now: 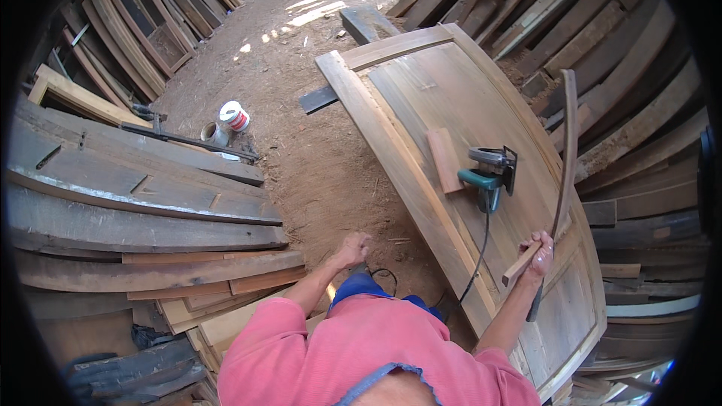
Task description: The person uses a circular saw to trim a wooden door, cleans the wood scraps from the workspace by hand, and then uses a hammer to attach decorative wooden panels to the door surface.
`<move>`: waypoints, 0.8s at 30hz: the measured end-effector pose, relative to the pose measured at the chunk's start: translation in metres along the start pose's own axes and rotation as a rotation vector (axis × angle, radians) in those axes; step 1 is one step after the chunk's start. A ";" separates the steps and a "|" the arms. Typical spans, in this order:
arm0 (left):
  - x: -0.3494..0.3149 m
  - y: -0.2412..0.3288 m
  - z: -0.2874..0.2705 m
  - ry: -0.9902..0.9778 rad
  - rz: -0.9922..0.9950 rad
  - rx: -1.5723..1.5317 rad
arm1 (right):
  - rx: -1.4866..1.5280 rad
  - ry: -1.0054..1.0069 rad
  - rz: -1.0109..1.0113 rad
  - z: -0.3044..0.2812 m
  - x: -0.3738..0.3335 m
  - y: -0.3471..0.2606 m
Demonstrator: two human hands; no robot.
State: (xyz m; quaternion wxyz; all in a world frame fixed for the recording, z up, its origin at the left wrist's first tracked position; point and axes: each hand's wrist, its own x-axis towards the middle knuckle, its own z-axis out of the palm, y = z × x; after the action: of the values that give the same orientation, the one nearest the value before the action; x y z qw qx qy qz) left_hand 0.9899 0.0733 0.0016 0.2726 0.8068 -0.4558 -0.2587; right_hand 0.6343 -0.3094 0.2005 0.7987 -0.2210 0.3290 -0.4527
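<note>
1. Your right hand (540,252) is wrapped round a short wooden piece (517,268), whose free end points left and toward you.
2. At that same fist, a long wooden strip (570,135) runs away from you, bowed in this lens, its far end beyond your hand and slightly right. You hold it near its lower part; whether it is joined to the short piece, I cannot tell.
3. Your right hand is the near one. Your left hand (352,249) hangs well apart to the left, fingers partly curled; I cannot tell whether they close fully, and nothing shows in them.
4. Beneath your right forearm lies a panelled wooden door (440,94), its long axis slanting from far left to near right.
5. On it, beyond your right hand and leftward, sits a green circular saw (485,179), its cord (483,244) trailing toward you; a loose board (445,160) lies just left of the saw.
6. Farther out, timber (647,98) leans on the right.
</note>
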 end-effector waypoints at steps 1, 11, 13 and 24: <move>-0.017 -0.037 -0.014 0.021 -0.099 -0.019 | -0.016 -0.036 0.042 0.035 0.016 0.024; -0.252 -0.170 -0.052 0.259 -1.175 -0.361 | -0.235 -0.050 0.079 0.183 0.091 0.215; -0.318 -0.197 -0.012 0.333 -1.266 -0.490 | -0.267 -0.067 0.156 0.204 0.097 0.252; -0.164 -0.173 -0.036 0.183 -0.969 -0.704 | -0.038 0.230 0.148 0.249 0.217 0.318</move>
State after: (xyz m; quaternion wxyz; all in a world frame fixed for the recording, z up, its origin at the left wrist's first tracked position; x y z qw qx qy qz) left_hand 1.0424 0.2998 -0.0613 0.4122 0.8029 0.1018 -0.4184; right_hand 1.0797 -0.3277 0.0932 0.7826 -0.1579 0.4424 -0.4086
